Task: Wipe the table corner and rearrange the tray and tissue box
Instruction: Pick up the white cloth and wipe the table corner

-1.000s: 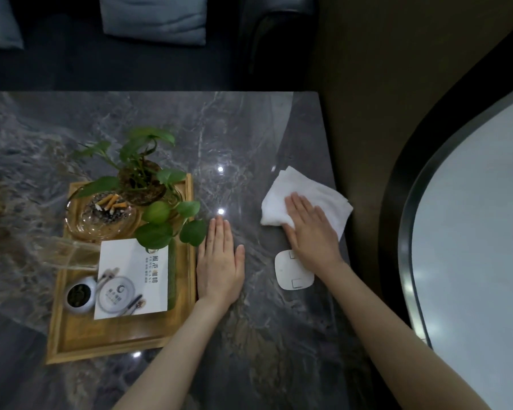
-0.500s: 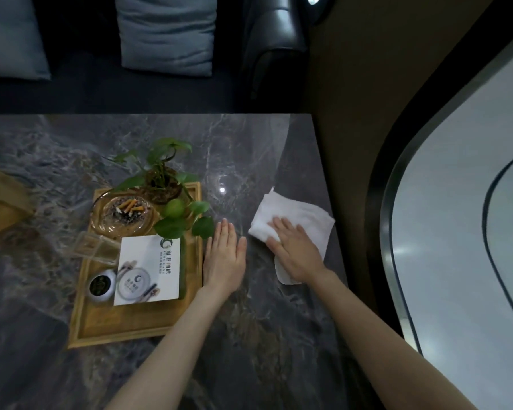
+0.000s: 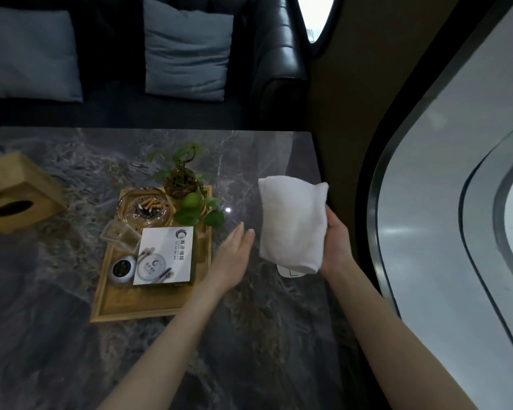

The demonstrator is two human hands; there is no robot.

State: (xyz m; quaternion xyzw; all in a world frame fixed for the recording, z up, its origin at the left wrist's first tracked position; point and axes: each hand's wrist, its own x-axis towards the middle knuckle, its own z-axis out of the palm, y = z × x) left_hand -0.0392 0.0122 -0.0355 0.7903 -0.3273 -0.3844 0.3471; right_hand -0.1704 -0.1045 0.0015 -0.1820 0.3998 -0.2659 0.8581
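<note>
My right hand [image 3: 336, 241] holds a white cloth [image 3: 292, 221] lifted off the dark marble table [image 3: 249, 335], near its far right corner. My left hand [image 3: 233, 255] is raised on edge, fingers open, between the cloth and the wooden tray [image 3: 148, 309]. The tray carries a potted plant [image 3: 184, 182], a glass ashtray with cigarette butts [image 3: 145, 207], a printed card [image 3: 165, 255], a small round white container [image 3: 122, 269] and a clear box [image 3: 120, 236]. A wooden tissue box [image 3: 15, 193] sits tilted at the table's left.
A small white square device [image 3: 290, 272] lies on the table, mostly hidden under the cloth. A dark sofa with two blue cushions [image 3: 187, 51] runs behind the table. The table's right edge borders a brown strip of floor [image 3: 347, 143] and a curved pale surface [image 3: 444, 202].
My right hand has lifted the cloth off the table, where it was pressed flat before. My left hand has risen from lying palm-down by the tray. The view has tilted up, showing the tissue box.
</note>
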